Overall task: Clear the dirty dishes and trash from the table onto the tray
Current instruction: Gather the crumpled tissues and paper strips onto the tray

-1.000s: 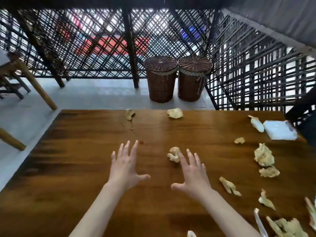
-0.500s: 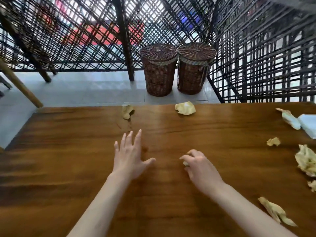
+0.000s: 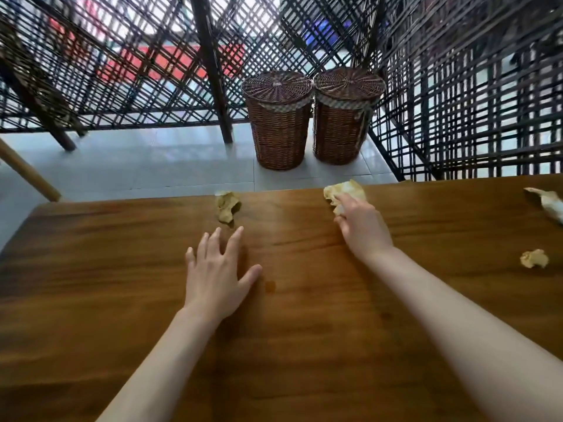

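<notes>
Crumpled napkins scattered on the wooden table

Crumpled napkins lie across the wooden table [image 3: 304, 345], and several are only partly readable. The right hand [image 3: 364, 229] reaches to the far edge, its curled fingers closed on a yellowish wad [image 3: 345, 190]; the fingertips cover the wad's near side, and a paler scrap shows under them, though whether that is a second piece I cannot tell. A twisted napkin [image 3: 548, 202] at the right is cut off by the picture's edge. The left hand [image 3: 217, 275] rests flat on the wood, fingers spread and relaxed, gripping nothing, just short of another crumpled napkin [image 3: 227, 205] near the far edge. A small ball of paper [image 3: 533, 258] sits apart on the right.

Beyond the table, two wicker baskets [image 3: 278, 123] stand side by side on the tiled floor, touching, each with its woven lid on, so their contents are hidden. A dark lattice screen [image 3: 457, 102] rises behind them.
</notes>
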### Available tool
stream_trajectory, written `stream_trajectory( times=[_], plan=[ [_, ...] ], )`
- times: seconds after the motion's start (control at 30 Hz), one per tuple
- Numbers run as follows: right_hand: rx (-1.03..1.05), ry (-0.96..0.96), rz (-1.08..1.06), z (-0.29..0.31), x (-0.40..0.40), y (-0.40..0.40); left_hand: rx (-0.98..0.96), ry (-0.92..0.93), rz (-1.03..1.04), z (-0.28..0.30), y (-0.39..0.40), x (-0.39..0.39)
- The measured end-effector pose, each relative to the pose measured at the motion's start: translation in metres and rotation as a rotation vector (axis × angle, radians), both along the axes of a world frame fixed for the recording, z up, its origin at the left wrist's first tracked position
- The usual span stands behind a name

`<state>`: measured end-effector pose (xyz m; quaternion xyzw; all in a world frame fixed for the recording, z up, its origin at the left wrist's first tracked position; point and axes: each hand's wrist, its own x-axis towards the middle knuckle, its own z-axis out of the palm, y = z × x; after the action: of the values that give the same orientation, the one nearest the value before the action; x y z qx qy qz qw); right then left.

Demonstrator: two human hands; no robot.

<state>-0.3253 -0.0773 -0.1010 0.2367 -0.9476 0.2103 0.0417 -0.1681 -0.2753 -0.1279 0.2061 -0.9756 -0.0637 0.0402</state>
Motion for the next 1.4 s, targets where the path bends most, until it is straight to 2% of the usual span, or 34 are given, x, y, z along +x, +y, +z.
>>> stream_trajectory(
  times=[0.2, 0.37, 0.53, 0.77, 0.93, 1.07, 1.17, 1.27, 1.4],
  plan=[
    [0.14, -0.087, -0.036, -0.013, -0.021, -0.009, -0.026, -0.104, -0.073, 0.002, -0.012, -0.032],
    [0.268, -0.274, -0.068, -0.019, -0.027, -0.017, 0.029, -0.184, -0.05, 0.001, -0.02, -0.041],
    [0.337, -0.134, -0.055, -0.016, -0.022, -0.017, 0.033, -0.163, -0.02, -0.002, -0.027, -0.047],
    [0.246, -0.016, 0.047, -0.009, -0.005, -0.003, 0.041, -0.174, 0.028, -0.002, -0.037, -0.059],
    [0.217, 0.082, 0.065, 0.002, 0.021, 0.018, 0.061, -0.012, 0.023, 0.008, -0.034, -0.048],
    [0.201, 0.064, 0.054, 0.015, 0.051, 0.04, 0.036, 0.2, -0.032, 0.021, -0.01, -0.019],
    [0.177, 0.044, 0.048, 0.023, 0.072, 0.056, 0.073, 0.288, -0.052, 0.029, 0.018, 0.003],
    [0.144, 0.017, 0.028, 0.033, 0.096, 0.078, 0.169, 0.344, -0.093, 0.039, 0.051, 0.024],
    [0.1, -0.036, -0.029, 0.047, 0.124, 0.115, 0.402, 0.422, -0.17, 0.049, 0.104, 0.052]
  ],
)
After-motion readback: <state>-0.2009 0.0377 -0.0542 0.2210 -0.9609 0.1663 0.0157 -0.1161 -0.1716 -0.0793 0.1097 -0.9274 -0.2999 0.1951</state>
